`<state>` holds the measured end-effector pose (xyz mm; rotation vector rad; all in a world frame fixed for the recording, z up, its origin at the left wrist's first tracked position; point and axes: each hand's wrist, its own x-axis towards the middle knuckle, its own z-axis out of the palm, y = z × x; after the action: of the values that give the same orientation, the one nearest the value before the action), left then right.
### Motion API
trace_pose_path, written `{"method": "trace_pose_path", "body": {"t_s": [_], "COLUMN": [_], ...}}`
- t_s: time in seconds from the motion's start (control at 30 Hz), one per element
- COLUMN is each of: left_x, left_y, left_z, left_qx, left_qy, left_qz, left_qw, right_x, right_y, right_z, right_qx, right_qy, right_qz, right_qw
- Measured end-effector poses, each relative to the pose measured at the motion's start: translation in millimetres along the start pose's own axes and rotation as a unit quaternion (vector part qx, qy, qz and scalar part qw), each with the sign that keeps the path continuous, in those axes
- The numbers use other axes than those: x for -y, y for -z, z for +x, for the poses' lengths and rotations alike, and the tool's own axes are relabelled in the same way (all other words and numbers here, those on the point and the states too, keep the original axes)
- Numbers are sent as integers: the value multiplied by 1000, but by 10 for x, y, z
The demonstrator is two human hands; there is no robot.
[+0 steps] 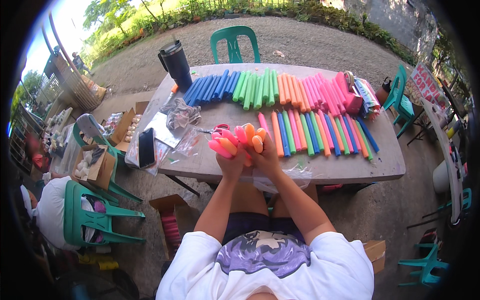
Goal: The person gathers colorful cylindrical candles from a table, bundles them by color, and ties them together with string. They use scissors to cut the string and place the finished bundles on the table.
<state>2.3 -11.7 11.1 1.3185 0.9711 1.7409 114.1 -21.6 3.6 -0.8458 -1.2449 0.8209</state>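
Fingers of left hand (231,165) and right hand (267,160) above near side of surface (367,170), two rows of coloured candles (312,133) and dark lidded tumbler (176,66) beyond, wrapped round bunched pink and orange candles (227,145), with black phone (147,148) and red-handled scissors (218,126) leftward.

White tee (340,265) w/ short, loose sleeves (200,241). Big cartoon-style print (263,257) on the front, mostly purple & grey w/ dk outlines, plus a pale beige bit nearest the shorts (246,226), which are v. dark, navy/purple-ish imo. L hand (231,164) & R hand (266,159) both bare, forearms (210,207) too.
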Motion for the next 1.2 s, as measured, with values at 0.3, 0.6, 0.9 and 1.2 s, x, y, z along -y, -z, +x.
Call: {"method": "trace_pose_path", "body": {"t_s": [0.3, 0.6, 0.9, 1.2], "left_x": [-20, -74, -184, -104], "left_y": [24, -18, -14, 40], "left_z": [-5, -14, -24, -44], "left_qx": [12, 45, 63, 94], "left_qy": [32, 45, 86, 111], "left_qz": [-68, -88, -153, -139], "left_qw": [997, 994, 982, 980], "right_x": [698, 159, 79, -173], "right_y": [625, 2575, 1977, 1751], "right_z": [952, 2036, 2269, 2527], "right_qx": [-114, -94, -100, 20], "right_qy": [-120, -261, -172, -313], "right_qz": [11, -602, -664, -425], "right_qw": [986, 749, 721, 849]}}
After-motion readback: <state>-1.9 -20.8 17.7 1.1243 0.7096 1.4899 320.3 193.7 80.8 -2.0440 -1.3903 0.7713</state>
